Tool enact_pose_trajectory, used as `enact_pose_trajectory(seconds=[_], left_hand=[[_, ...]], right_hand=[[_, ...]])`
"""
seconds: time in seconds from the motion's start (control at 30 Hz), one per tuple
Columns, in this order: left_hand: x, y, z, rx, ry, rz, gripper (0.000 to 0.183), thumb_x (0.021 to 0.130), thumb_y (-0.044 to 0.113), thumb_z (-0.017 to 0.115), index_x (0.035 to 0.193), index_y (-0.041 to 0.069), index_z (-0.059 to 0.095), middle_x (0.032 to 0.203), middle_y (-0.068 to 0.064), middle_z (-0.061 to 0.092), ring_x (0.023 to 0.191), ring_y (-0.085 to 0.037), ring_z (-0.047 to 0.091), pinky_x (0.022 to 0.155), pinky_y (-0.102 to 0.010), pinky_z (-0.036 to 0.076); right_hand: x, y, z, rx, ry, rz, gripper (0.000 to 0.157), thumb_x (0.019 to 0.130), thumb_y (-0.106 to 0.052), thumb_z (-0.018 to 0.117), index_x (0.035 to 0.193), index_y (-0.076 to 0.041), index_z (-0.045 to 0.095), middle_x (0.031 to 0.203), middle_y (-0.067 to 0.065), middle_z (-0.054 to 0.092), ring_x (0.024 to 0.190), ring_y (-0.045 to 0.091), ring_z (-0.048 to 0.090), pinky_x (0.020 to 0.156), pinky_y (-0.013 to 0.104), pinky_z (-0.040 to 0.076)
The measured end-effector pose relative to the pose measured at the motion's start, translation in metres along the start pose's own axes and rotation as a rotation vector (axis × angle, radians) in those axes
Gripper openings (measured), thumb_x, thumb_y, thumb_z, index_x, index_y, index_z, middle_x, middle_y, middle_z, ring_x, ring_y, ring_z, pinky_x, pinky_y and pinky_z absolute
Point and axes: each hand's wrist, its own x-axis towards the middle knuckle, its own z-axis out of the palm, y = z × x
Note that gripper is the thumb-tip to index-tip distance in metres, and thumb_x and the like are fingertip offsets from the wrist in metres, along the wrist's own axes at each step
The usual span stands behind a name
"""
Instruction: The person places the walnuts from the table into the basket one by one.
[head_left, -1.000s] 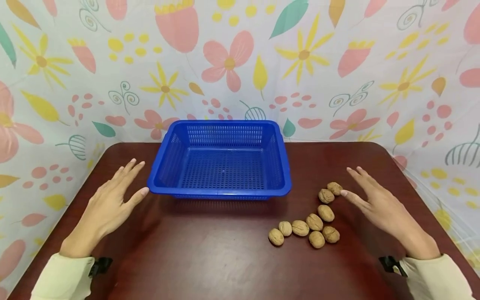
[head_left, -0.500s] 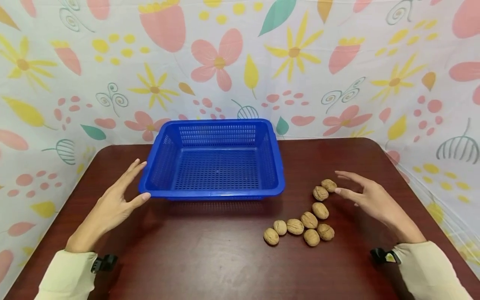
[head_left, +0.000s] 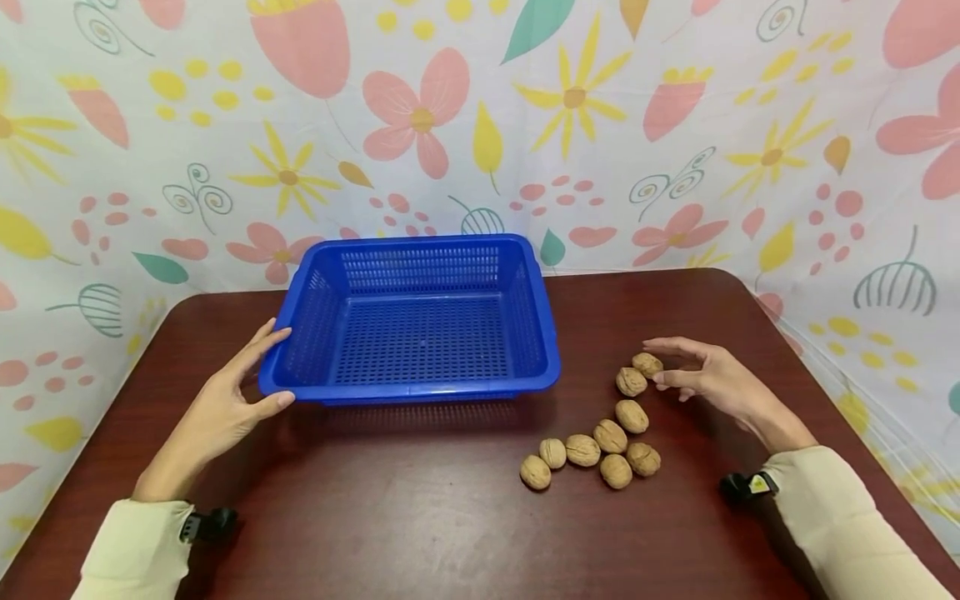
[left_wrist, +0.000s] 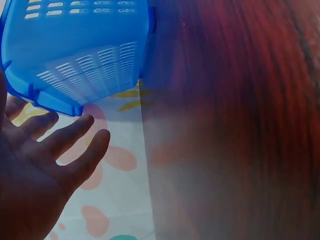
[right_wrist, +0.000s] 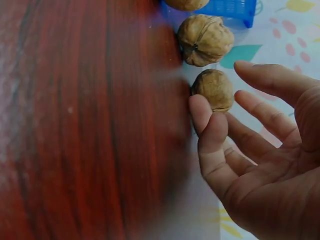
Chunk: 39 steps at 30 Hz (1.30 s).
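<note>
Left hand (head_left: 228,408) had thumb and fingers spread loosely around the left side of the blue basket (head_left: 416,390), thumb by its near-left corner; no grip, actual contact couldn't be told. Right hand (head_left: 716,379) was off to the basket's right, fingers softly bent about the farthest walnut (head_left: 647,363), not closed on it; fingertips overlapped the nut in the right wrist view, so touch was unclear. Key relation: that walnut lay right of the basket, about level with its near-right corner, just left of the right thumb. Right hand was much the nearer; the left had the basket's whole width between. Basket's long axis ran left-right, nuts off its right end. Other eight walnuts (head_left: 610,436) curved from there round to the basket's near side, ending in front of its near-right corner. All sat on the dark red table (head_left: 375,517), floral backdrop (head_left: 422,121) behind the basket
</note>
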Motion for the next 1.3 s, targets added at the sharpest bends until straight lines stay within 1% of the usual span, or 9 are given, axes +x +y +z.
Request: enact_pose_trajectory(seconds=[0.07, 0.13, 0.3, 0.37, 0.6, 0.87, 1.0, 1.13, 1.3], left_hand=[[-0.001, -0.003, 0.001, -0.046, 0.013, 0.020, 0.082, 0.093, 0.011, 0.080, 0.163, 0.018, 0.039, 0.176, -0.014, 0.019, 0.139, -0.056, 0.043, 0.094, 0.003, 0.037], [-0.001, -0.006, 0.003, -0.075, 0.026, 0.038, 0.083, 0.091, 0.007, 0.080, 0.163, 0.017, 0.040, 0.176, -0.014, 0.019, 0.141, -0.049, 0.044, 0.096, 0.002, 0.039], [0.001, -0.009, 0.009, -0.198, 0.042, 0.073, 0.081, 0.090, -0.001, 0.078, 0.161, 0.013, 0.041, 0.176, -0.012, 0.018, 0.135, 0.002, 0.050, 0.093, -0.004, 0.049], [0.002, -0.009, 0.010, -0.249, 0.037, 0.072, 0.080, 0.091, -0.004, 0.077, 0.161, 0.010, 0.041, 0.176, -0.012, 0.017, 0.130, 0.012, 0.047, 0.092, -0.007, 0.051], [0.003, -0.007, 0.012, -0.286, 0.047, 0.033, 0.079, 0.092, -0.002, 0.076, 0.161, 0.011, 0.041, 0.177, -0.011, 0.017, 0.140, -0.018, 0.051, 0.092, -0.010, 0.053], [0.004, -0.009, 0.015, -0.367, 0.068, 0.042, 0.078, 0.090, -0.007, 0.076, 0.159, 0.006, 0.042, 0.176, -0.013, 0.015, 0.128, 0.005, 0.051, 0.089, -0.013, 0.056], [0.004, -0.010, 0.016, -0.382, 0.083, 0.039, 0.078, 0.089, -0.007, 0.077, 0.159, 0.006, 0.043, 0.176, -0.014, 0.016, 0.126, 0.006, 0.052, 0.088, -0.013, 0.057], [0.003, -0.010, 0.016, -0.371, 0.089, 0.032, 0.079, 0.089, -0.005, 0.078, 0.159, 0.007, 0.044, 0.176, -0.013, 0.017, 0.129, 0.003, 0.052, 0.089, -0.013, 0.056], [0.002, -0.010, 0.016, -0.358, 0.090, 0.028, 0.079, 0.090, -0.004, 0.079, 0.159, 0.008, 0.043, 0.176, -0.012, 0.018, 0.131, -0.001, 0.052, 0.089, -0.013, 0.056]], right_hand=[[0.003, -0.001, 0.001, 0.012, -0.011, -0.001, 0.055, 0.095, -0.016, 0.077, 0.146, -0.006, 0.058, 0.118, -0.020, 0.071, 0.075, 0.014, 0.067, 0.068, 0.030, 0.057], [0.005, 0.000, 0.002, 0.030, -0.012, 0.000, 0.051, 0.095, -0.013, 0.077, 0.143, -0.007, 0.060, 0.115, -0.018, 0.073, 0.074, 0.014, 0.067, 0.068, 0.029, 0.057], [0.007, 0.002, 0.003, 0.046, -0.011, 0.008, 0.047, 0.095, -0.009, 0.075, 0.140, -0.006, 0.062, 0.110, -0.018, 0.075, 0.077, 0.012, 0.070, 0.068, 0.029, 0.059], [0.008, 0.004, 0.003, 0.034, -0.005, 0.006, 0.046, 0.095, -0.008, 0.075, 0.139, -0.006, 0.063, 0.109, -0.020, 0.075, 0.076, 0.012, 0.070, 0.068, 0.029, 0.059], [0.012, 0.004, 0.004, -0.002, 0.023, -0.011, 0.040, 0.095, -0.007, 0.074, 0.134, -0.002, 0.066, 0.100, -0.016, 0.077, 0.075, 0.013, 0.070, 0.067, 0.030, 0.060], [0.008, -0.017, 0.000, -0.041, 0.073, -0.080, 0.036, 0.099, -0.011, 0.072, 0.135, -0.006, 0.065, 0.095, -0.006, 0.078, 0.083, 0.013, 0.072, 0.069, 0.031, 0.061], [0.011, -0.042, 0.001, -0.052, 0.073, -0.156, 0.037, 0.101, -0.012, 0.071, 0.136, -0.006, 0.065, 0.107, -0.012, 0.076, 0.090, 0.012, 0.073, 0.072, 0.029, 0.062], [0.019, -0.074, 0.009, -0.081, 0.046, -0.181, 0.037, 0.102, -0.017, 0.070, 0.138, -0.011, 0.066, 0.116, -0.013, 0.073, 0.093, 0.011, 0.073, 0.074, 0.029, 0.061], [0.038, -0.119, 0.025, -0.080, 0.001, -0.183, 0.035, 0.102, -0.017, 0.069, 0.137, -0.015, 0.068, 0.106, -0.006, 0.076, 0.088, 0.014, 0.072, 0.075, 0.030, 0.061]])
